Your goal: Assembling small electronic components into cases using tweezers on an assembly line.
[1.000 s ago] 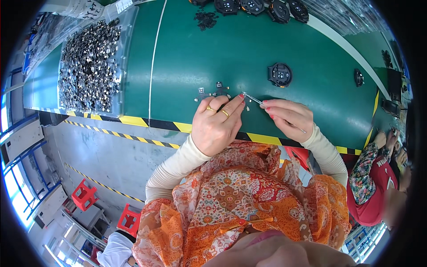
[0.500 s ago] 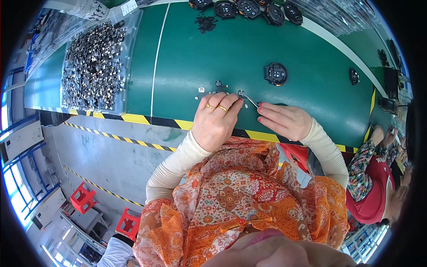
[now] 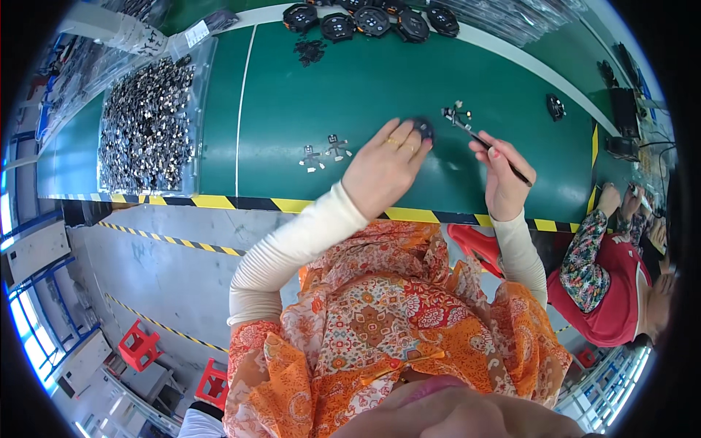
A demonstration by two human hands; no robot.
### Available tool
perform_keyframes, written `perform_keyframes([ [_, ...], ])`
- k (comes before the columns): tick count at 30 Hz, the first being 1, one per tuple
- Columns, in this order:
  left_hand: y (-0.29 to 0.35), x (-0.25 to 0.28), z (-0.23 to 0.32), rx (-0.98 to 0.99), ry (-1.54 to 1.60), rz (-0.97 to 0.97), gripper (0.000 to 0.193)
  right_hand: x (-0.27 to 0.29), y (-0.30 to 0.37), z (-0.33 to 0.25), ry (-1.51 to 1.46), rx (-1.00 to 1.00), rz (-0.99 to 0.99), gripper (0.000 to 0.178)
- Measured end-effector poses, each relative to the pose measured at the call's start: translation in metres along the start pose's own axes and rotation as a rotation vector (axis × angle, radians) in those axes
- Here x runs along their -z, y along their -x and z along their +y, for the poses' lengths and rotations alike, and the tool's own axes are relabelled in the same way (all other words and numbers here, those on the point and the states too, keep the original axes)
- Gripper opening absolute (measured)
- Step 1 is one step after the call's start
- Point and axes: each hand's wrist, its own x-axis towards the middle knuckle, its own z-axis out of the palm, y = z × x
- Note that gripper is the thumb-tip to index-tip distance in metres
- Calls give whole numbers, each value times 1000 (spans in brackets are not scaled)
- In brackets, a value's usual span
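One left hand (image 3: 387, 171) bends its fingers snugly over a dark, round watch casing (image 3: 423, 129) at the green table (image 3: 292, 95); the right hand (image 3: 510, 182) pinches tweezers (image 3: 480, 139), a small flex circuit (image 3: 458, 114) at their tips. A white label's (image 3: 197, 33) print is illegible.

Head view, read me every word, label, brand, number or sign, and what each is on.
No text is legible.
White label: print too small to read.
White wrap: dark marks, too blurred to tell if they're letters.
Watch cases: any marks too small.
Round piece at the left hand: blurred.
Edge tape: yellow-black stripes, no words visible.
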Motion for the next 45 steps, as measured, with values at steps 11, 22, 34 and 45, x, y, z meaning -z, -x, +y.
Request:
perform_keyframes([
  [11, 43, 23, 26, 66, 100, -81, 40, -11, 34, 8, -141, -262, 43, 19],
  [22, 50, 10, 33, 146, 174, 93, 32, -22, 36, 6, -165, -280, 91, 15],
  [34, 47, -2, 32, 186, 209, 233, 31, -28, 37, 9, -94, -259, 66, 16],
  [45, 48, -3, 33, 185, 199, 246, 29, -24, 33, 6, -115, -302, 73, 16],
])
